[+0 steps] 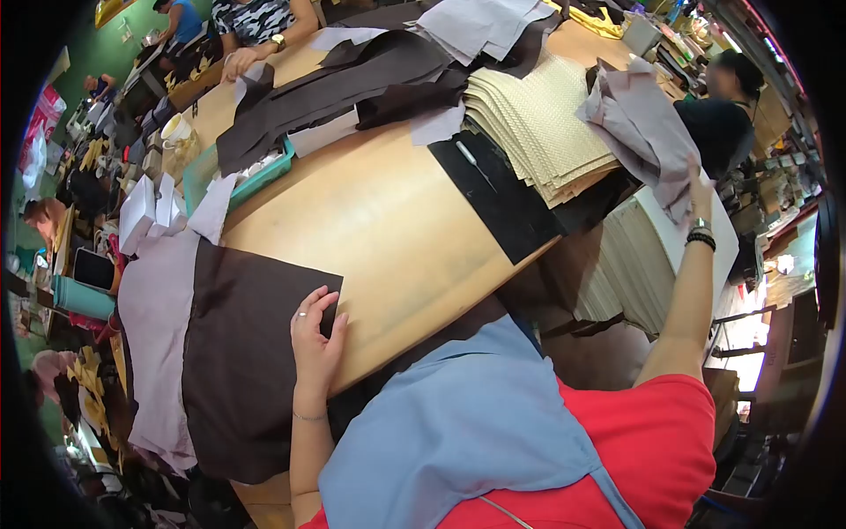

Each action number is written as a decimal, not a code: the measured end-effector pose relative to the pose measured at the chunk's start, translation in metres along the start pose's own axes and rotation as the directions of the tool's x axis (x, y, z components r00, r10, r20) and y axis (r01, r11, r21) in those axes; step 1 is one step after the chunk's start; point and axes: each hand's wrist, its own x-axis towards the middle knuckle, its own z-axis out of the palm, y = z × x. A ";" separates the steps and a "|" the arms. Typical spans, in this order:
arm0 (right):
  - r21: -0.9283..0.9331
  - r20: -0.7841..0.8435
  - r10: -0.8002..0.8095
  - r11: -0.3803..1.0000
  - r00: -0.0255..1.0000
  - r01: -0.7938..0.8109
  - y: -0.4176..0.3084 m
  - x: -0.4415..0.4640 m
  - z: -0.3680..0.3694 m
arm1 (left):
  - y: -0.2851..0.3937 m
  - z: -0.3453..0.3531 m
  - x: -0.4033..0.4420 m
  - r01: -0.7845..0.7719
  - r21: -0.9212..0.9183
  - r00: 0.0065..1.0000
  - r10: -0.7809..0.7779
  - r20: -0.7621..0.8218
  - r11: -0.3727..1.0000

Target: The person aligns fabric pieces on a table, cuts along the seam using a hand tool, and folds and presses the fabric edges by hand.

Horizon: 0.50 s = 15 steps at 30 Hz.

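My left hand (317, 335) rests on the edge of a dark brown sheet (247, 353), fingers apart, a ring on one of them. That sheet overlaps a pale mauve piece (159, 335) at the table's left end. My right arm stretches to the far right, where my right hand (699, 185) grips a crumpled greyish-mauve piece (639, 123). Part of this piece lies over a stack of cream textured sheets (538, 115). A pen-like tool (465, 153) lies on a black sheet (493, 203) beside the stack.
Dark strips (335, 84) and pale sheets (485, 25) cover the table's far side. Near them are a teal basket (233, 198), white boxes (141, 212) and a yellowish cup (176, 132). A white-topped stack (639, 256) stands beside the wooden table (352, 212). Several people are nearby.
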 end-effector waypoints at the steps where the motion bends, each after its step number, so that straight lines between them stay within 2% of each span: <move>1: -0.068 -0.152 -0.152 0.987 0.977 0.143 0.003 0.010 0.004 | 0.000 0.001 0.001 -0.003 0.020 1.000 0.003 -0.012 1.000; 2: -0.177 -0.296 -0.297 0.951 0.908 0.254 0.006 0.019 0.008 | 0.001 0.001 0.003 -0.028 0.012 1.000 0.028 -0.011 1.000; 3: -0.190 -0.322 -0.436 0.899 0.840 0.394 -0.019 0.005 -0.009 | 0.003 0.000 0.005 -0.036 0.014 0.999 0.036 -0.021 0.999; 5: 0.044 -0.274 -0.634 0.743 0.724 0.668 -0.059 -0.019 0.001 | 0.000 -0.001 0.008 -0.059 0.012 0.998 0.059 -0.006 0.998; 6: 0.160 -0.209 -0.669 0.696 0.713 0.700 -0.093 -0.054 0.006 | -0.001 -0.001 0.007 -0.097 0.069 0.995 0.098 -0.009 0.993; 7: 0.278 -0.149 -0.706 0.642 0.693 0.714 -0.127 -0.101 0.015 | -0.005 -0.001 0.008 -0.108 0.020 0.994 0.108 0.005 0.994; 8: 0.450 0.025 -0.701 0.645 0.713 0.618 -0.145 -0.139 0.032 | -0.008 -0.001 0.006 -0.091 0.028 0.996 0.090 0.029 0.995; 9: 0.582 0.201 -0.700 0.648 0.686 0.490 -0.160 -0.175 0.046 | -0.001 -0.006 0.005 -0.049 0.039 0.998 0.048 0.026 0.998; 11: 0.594 0.484 -0.719 0.689 0.499 0.416 -0.185 -0.256 0.067 | -0.004 -0.020 0.006 -0.043 0.134 0.997 0.050 -0.051 0.990; 12: 0.638 0.543 -0.768 0.641 0.341 0.427 -0.196 -0.292 0.075 | -0.008 -0.034 0.007 -0.012 0.234 0.992 0.041 -0.121 0.972; 13: 0.680 0.579 -0.795 0.593 0.181 0.431 -0.202 -0.325 0.082 | -0.014 -0.046 0.011 0.017 0.329 0.982 0.046 -0.182 0.944; 15: 0.732 0.535 -0.845 0.455 -0.013 0.508 -0.210 -0.377 0.089 | -0.038 -0.078 0.013 0.139 0.448 0.946 0.015 -0.323 0.883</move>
